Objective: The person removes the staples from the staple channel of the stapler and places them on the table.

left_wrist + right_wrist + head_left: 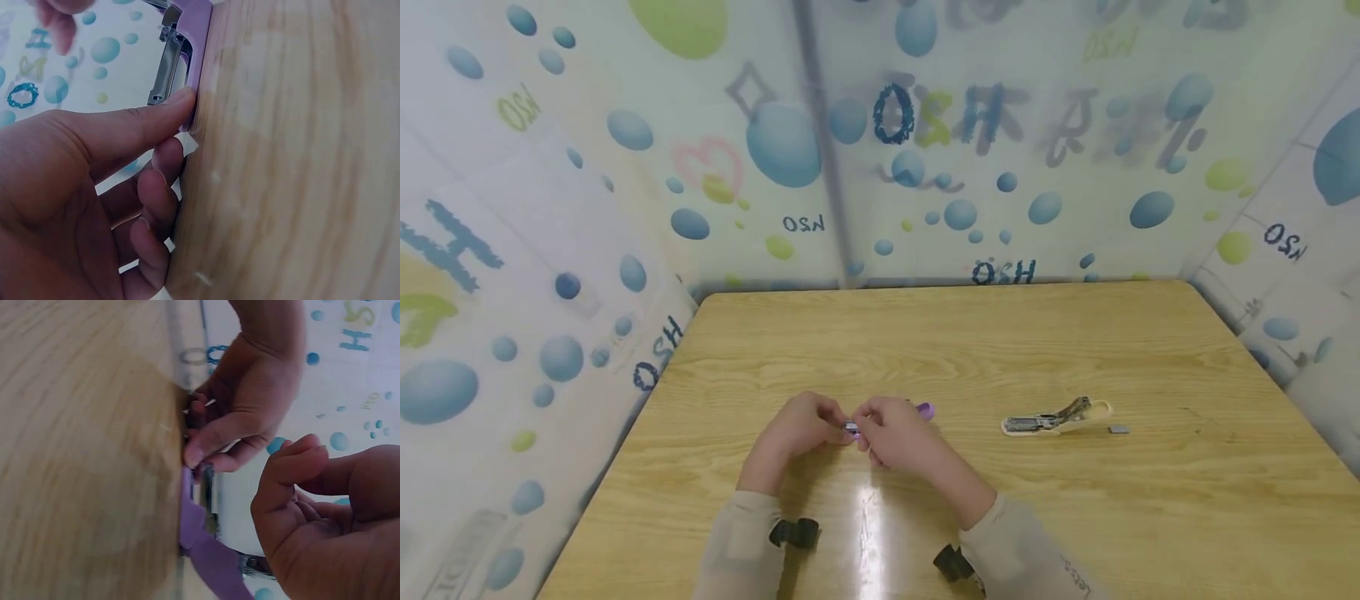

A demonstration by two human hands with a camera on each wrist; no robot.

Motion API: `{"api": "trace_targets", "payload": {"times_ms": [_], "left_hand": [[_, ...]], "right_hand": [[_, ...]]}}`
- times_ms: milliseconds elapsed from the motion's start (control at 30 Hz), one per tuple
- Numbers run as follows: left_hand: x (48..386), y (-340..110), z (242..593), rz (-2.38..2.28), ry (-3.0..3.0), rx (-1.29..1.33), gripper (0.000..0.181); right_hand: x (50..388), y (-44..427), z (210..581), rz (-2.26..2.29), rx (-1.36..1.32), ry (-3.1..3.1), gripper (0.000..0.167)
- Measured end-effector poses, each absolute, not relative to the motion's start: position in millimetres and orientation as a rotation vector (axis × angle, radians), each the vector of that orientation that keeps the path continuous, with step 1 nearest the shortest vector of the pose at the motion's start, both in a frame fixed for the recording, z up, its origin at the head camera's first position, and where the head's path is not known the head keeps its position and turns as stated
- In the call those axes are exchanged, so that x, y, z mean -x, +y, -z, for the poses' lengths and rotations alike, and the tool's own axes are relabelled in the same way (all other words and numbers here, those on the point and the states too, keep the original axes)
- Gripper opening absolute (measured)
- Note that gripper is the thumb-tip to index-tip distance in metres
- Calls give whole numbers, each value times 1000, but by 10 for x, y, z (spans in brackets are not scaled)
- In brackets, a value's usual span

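Note:
A purple stapler [215, 565] stands opened on the table, its metal staple channel [167, 69] lifted clear of the purple part beside it. My left hand [801, 429] pinches one end of this stapler between thumb and fingers, low against the tabletop. Close by, my right hand [898, 437] hovers over the stapler and hides much of it in the head view. In the right wrist view its fingers curl toward the thumb, apart from the stapler; whether something small sits between the tips is hidden.
To the right lies a second, cream-coloured stapler [1037, 423], opened with its metal insides showing. Beside it is a small grey strip [1118, 430], perhaps staples. Patterned curtains [925, 183] border the wooden table [925, 342] at the back and sides.

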State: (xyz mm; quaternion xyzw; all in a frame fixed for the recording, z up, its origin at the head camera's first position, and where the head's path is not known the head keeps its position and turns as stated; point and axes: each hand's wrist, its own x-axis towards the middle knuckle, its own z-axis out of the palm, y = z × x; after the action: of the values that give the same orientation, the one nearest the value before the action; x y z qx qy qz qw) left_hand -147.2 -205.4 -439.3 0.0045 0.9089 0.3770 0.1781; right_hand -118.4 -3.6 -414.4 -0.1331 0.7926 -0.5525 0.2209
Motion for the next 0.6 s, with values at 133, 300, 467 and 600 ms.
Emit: {"api": "trace_targets", "payload": {"times_ms": [133, 300, 467, 600], "left_hand": [[1468, -2053, 4401, -1076, 2568, -22, 12], [1460, -2046, 4397, -1077, 2570, -12, 13], [1465, -2036, 4397, -1077, 2581, -17, 13], [1476, -2045, 4413, -1082, 2582, -28, 12]], "right_hand": [[1165, -93, 4260, 1428, 313, 2247, 30], [1149, -94, 4338, 1383, 254, 2258, 36], [1148, -79, 4363, 1424, 226, 2219, 38], [1151, -86, 4366, 1455, 236, 2184, 42]]}}
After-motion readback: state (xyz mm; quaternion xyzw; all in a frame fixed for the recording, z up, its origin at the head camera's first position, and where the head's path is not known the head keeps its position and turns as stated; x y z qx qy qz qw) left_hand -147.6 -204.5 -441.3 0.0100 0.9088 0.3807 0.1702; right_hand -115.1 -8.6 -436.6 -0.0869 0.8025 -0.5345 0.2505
